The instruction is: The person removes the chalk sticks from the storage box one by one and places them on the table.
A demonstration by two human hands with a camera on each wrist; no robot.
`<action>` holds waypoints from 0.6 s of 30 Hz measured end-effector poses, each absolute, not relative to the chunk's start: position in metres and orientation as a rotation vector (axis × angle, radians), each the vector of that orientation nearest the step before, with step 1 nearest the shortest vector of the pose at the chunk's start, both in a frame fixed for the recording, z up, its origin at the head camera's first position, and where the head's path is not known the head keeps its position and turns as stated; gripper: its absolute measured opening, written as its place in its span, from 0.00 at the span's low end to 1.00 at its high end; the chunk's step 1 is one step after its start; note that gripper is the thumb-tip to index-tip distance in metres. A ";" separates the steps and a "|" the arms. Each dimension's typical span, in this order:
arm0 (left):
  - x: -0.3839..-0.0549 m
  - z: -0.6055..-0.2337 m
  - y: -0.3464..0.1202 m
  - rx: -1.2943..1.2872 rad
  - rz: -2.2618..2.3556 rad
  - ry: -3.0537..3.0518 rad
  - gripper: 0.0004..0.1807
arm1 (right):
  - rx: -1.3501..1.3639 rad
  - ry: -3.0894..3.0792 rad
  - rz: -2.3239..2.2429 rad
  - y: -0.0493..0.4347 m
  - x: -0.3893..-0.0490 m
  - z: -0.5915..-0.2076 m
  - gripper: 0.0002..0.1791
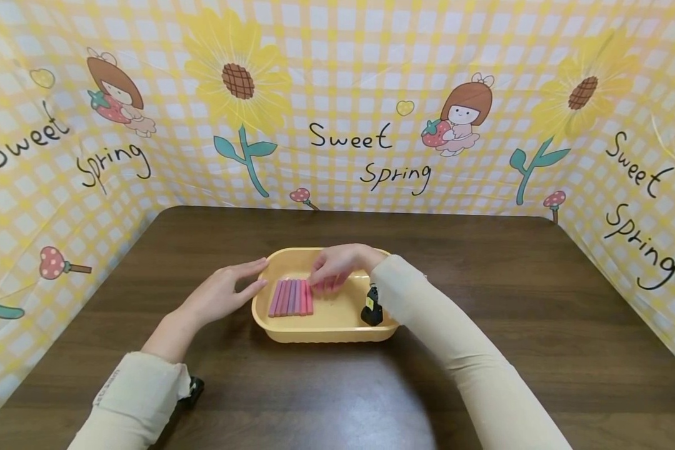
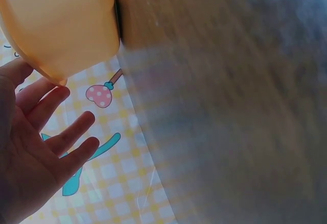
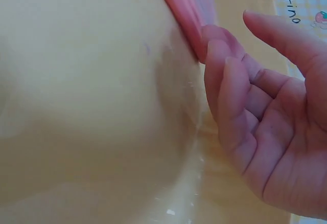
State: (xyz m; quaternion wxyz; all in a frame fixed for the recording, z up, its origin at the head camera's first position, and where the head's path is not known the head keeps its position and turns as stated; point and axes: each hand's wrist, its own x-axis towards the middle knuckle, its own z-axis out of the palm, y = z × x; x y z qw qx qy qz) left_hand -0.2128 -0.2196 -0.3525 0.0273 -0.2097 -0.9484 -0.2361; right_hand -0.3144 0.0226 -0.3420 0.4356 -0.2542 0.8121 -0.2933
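Note:
A row of pink and purple sticks [image 1: 291, 297] lies side by side in the left half of a yellow plastic tray [image 1: 332, 336]. My right hand [image 1: 340, 262] reaches into the tray; in the right wrist view, its bent fingertips [image 3: 217, 60] touch the end of the pink sticks [image 3: 186, 17] while the thumb stands apart. Outside the tray's left end is my left hand [image 1: 222, 290]. Its thumb and leading fingers touch the tray rim, and the other fingers are spread loosely in the left wrist view.
The tray stands on a dark wooden table [image 1: 484, 375]. A yellow checked cloth [image 1: 337, 81] with sunflowers hangs behind and at both sides. A black device [image 1: 372, 306] sits at my right wrist, another black device [image 1: 194, 390] at my left.

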 end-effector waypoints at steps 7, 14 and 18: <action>-0.213 -0.353 -0.219 -0.644 -0.728 -2.930 0.27 | -0.528 1.977 -0.733 0.019 -0.312 -0.350 0.12; -0.213 -0.352 -0.219 -0.636 -0.731 -2.936 0.27 | -0.509 2.035 -0.699 0.015 -0.310 -0.354 0.15; -0.213 -0.352 -0.219 -0.634 -0.731 -2.937 0.27 | -0.513 2.069 -0.689 0.012 -0.307 -0.355 0.17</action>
